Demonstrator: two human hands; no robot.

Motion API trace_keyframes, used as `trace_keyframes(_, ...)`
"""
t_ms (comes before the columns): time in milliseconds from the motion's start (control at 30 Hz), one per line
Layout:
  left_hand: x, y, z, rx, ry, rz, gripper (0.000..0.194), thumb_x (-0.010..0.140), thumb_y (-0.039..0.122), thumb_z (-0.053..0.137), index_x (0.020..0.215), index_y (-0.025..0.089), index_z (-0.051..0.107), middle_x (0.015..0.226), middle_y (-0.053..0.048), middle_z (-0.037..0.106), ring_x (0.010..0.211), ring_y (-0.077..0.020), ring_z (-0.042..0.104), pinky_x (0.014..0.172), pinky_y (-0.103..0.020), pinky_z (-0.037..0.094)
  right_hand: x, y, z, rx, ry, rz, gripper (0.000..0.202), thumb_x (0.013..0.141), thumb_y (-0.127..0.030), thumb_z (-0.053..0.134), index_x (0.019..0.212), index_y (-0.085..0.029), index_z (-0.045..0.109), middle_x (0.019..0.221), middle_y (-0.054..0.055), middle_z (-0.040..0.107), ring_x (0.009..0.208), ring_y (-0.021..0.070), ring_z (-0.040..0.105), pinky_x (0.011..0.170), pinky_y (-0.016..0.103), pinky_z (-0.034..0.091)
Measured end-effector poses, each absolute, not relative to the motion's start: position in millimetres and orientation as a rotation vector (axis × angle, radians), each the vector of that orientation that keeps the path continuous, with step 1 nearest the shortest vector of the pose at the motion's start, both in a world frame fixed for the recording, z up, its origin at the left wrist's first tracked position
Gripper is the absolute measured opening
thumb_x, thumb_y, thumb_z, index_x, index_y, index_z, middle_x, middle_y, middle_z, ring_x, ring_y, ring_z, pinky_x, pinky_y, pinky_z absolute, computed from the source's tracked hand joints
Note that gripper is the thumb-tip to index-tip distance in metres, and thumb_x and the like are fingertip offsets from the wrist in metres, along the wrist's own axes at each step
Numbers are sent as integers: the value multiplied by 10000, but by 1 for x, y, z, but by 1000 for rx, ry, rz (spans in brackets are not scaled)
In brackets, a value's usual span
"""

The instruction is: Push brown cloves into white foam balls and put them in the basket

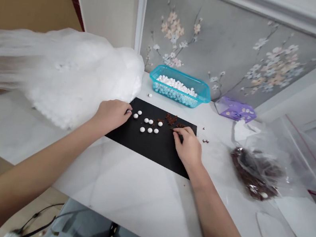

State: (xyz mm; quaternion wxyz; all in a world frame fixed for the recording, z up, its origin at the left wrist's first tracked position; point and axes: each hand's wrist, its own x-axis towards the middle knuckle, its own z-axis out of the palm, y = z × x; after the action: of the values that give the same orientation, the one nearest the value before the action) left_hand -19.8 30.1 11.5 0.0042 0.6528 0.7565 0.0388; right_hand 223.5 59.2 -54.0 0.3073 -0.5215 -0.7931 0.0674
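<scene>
A black sheet lies on the white table, with several white balls in loose rows on it. My left hand is at the sheet's left edge, its fingers pinched on a white ball. Over the sheet's right side is my right hand, thumb and forefinger together beside small reddish-brown pieces; whatever is between the fingertips is too small to make out.
A teal basket of white balls stands at the back. White fluffy stuffing fills the left. To the right are a purple packet and a clear bag of brown pieces. The table's front edge is near my body.
</scene>
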Motion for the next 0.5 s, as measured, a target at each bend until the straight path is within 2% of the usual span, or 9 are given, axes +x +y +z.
trace_keyframes(267,-17,27,15,2209,2081,327,333,806,370,438,1018,249,666,806,-14,660,740,-178,581,581,-253,327,224,59,-52,-1360,-2035,216,144,820,-243,490,773,-209,622,805,21,598,691,154,554,586,277,395)
trace_keyframes(500,-18,29,10,2404,1657,317,322,756,479,522,925,258,684,807,9,624,698,-137,546,575,-239,304,224,57,-50,-1326,-1949,228,184,857,-260,444,824,-187,609,874,53,598,629,140,515,604,291,401)
